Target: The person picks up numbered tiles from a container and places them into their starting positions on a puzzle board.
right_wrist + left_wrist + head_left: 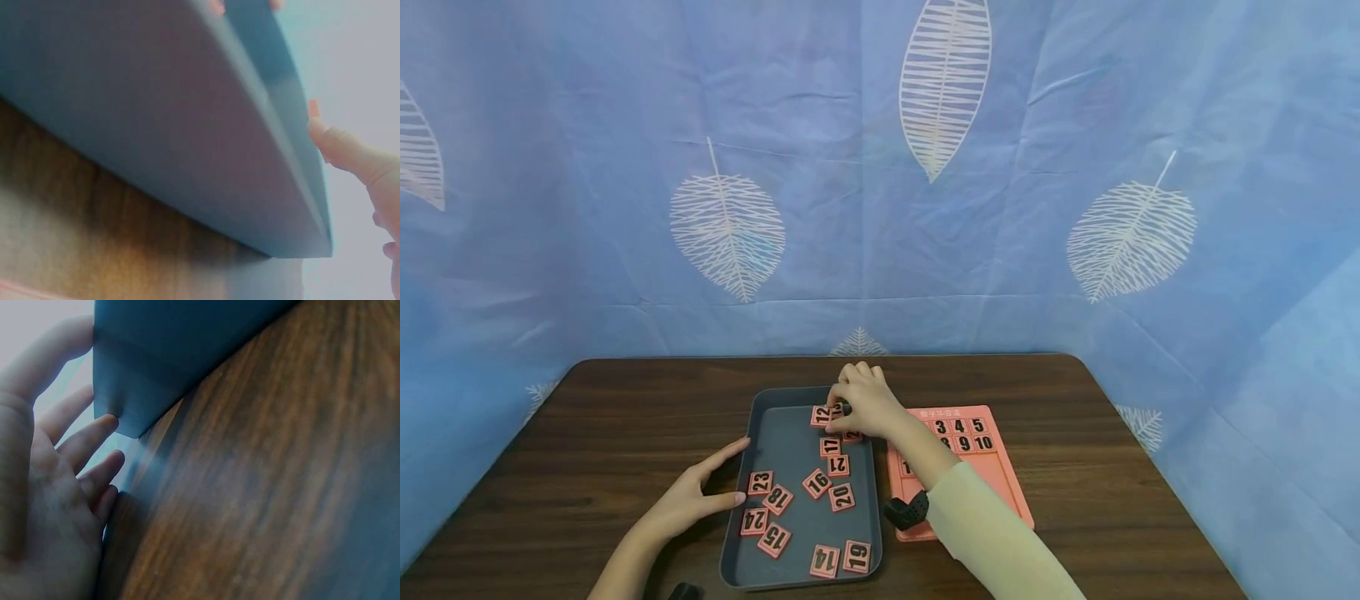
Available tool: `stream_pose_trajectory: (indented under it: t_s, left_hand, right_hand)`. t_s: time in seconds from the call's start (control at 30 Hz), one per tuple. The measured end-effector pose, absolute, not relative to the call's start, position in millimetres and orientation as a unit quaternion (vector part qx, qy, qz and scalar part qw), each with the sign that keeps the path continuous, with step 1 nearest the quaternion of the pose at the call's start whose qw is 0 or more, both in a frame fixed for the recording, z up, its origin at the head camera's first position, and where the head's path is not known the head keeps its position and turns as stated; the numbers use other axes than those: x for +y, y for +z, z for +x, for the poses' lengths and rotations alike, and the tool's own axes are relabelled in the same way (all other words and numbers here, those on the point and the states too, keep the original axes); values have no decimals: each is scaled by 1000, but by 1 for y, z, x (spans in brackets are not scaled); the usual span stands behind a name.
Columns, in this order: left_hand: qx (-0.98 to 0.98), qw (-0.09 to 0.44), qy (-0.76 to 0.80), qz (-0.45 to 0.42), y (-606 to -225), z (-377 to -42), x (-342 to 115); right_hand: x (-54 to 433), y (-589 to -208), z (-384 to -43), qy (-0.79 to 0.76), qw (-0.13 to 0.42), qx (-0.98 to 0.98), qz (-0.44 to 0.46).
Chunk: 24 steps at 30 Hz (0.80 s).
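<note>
A dark grey tray (797, 437) holds several loose pink number tiles. My left hand (703, 486) rests at the tray's left side, thumb and fingers spread and touching the edge; in the left wrist view its fingertips meet the tray's outer wall (140, 381). Over the tray's far right corner, my right hand (867, 402) pinches a pink tile, whose edge (313, 108) shows beside the thumb in the right wrist view. Its number is hidden. Tile 12 (821, 416) lies just left of these fingers, tile 17 (830, 447) just below.
Right of the tray lies a pink number board (1000, 492), its upper rows filled with tiles, partly covered by the right forearm. Tiles 23 (761, 482) and 24 (754, 522) lie near the left hand. A blue leaf-patterned cloth (850, 233) hangs behind the wooden table (647, 417).
</note>
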State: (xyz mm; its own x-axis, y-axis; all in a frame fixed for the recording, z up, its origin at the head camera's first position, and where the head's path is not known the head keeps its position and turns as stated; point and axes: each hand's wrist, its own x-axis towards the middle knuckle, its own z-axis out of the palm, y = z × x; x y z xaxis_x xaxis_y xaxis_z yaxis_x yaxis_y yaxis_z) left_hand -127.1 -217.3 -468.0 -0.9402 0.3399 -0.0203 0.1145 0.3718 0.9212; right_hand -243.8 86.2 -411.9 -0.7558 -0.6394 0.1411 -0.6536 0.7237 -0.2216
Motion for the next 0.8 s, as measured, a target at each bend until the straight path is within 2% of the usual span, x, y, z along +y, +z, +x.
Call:
stream_pose_trajectory:
  t_s: [0.27, 0.57, 0.8]
  left_hand:
    - [819, 103, 545, 144, -469, -127, -217]
    - [818, 114, 549, 132, -470, -125, -216]
    - [820, 111, 544, 136, -468, -128, -217]
  right_hand:
    - [102, -401, -220, 175, 103, -936, 288]
    - [127, -406, -191, 230, 183, -927, 235]
    - [146, -411, -170, 250, 208, -930, 173]
